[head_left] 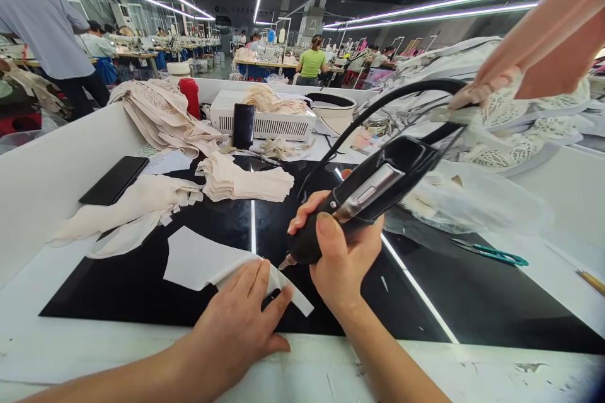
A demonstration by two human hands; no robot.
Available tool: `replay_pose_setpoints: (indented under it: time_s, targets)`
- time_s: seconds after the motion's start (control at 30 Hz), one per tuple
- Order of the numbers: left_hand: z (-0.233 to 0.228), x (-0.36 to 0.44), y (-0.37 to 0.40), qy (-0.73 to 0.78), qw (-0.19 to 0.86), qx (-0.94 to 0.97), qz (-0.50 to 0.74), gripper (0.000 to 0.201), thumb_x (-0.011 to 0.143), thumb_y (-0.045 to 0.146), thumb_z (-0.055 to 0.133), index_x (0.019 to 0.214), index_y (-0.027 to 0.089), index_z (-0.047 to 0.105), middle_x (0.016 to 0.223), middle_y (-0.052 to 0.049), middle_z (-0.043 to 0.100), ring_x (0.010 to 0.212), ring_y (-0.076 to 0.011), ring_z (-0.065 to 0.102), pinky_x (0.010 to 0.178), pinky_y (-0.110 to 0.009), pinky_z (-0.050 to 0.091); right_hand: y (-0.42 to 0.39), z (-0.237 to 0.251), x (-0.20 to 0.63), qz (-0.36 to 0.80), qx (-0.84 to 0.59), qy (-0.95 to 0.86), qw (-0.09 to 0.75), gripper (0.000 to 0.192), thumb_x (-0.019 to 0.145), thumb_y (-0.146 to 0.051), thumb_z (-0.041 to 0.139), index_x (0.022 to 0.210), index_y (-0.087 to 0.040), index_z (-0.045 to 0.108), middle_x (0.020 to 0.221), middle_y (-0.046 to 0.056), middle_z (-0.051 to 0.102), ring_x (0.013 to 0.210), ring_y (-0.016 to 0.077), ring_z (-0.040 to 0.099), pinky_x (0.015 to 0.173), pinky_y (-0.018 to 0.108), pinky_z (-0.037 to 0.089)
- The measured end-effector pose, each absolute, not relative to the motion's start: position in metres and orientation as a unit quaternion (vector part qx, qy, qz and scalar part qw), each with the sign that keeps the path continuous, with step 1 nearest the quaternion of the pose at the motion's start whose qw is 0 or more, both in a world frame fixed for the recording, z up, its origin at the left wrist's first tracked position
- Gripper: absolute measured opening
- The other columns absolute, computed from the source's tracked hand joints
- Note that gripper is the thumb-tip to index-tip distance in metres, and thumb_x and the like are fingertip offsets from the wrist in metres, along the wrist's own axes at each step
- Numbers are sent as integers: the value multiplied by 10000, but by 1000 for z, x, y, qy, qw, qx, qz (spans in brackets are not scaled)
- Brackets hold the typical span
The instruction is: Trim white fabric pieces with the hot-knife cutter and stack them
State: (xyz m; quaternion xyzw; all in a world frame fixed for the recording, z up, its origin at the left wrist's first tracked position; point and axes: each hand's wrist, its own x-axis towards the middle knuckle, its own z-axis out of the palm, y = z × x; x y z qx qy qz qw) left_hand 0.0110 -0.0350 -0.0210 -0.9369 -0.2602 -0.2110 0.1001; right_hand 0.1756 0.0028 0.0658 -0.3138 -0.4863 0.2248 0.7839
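Observation:
My left hand (248,305) lies on a white cut fabric piece (198,258), fingers stretched out and thumb apart, pressing it against the glossy black work surface (142,286). The fabric ripples near my fingertips, and a narrow strip of it reaches out beyond them. My right hand (343,252) is wrapped round a thick black corded hand tool (363,192) with a silver lever on its side. The tool's pointed metal tip (286,262) is at the fabric's edge, close to my left fingers; whether it touches is too small to tell.
Behind the fabric lie a stack of cream pieces (246,182), two phones (115,180) (244,126) and a white vented box (265,116). Teal thread snips (491,253) and a clear plastic bag (472,201) are on the right. A black cable (368,110) arches from the tool. Co-workers sit farther back.

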Motion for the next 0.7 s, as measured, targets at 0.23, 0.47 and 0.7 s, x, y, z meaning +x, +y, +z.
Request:
replay_pose_setpoints:
  time_s: [0.23, 0.47, 0.7]
  targets:
    - [-14, 1, -28, -234, 77, -948, -202, 803, 805, 702, 900, 1389, 202, 668, 1405, -249, 713, 1274, -404, 732, 1029, -508, 648, -2, 64, 173, 223, -324, -485, 781, 268, 887, -242, 782, 1054, -281, 576, 824, -80, 718, 556, 106, 661, 507, 241, 601]
    - [3, -11, -30, -227, 37, -951, -208, 718, 881, 614, 888, 1406, 182, 656, 1378, -193, 734, 1235, -354, 751, 1034, -457, 664, -15, 65, 170, 216, -340, -481, 779, 334, 905, -353, 849, 1074, -295, 567, 834, -70, 723, 524, 108, 639, 484, 243, 585]
    - [1, -8, -34, -236, 50, -942, -233, 715, 822, 605, 942, 1330, 177, 679, 1361, -188, 753, 1241, -376, 754, 1056, -481, 657, -19, 63, 170, 222, -318, -489, 781, 343, 929, -378, 869, 1134, -309, 603, 867, -55, 745, 557, 126, 672, 494, 252, 576]
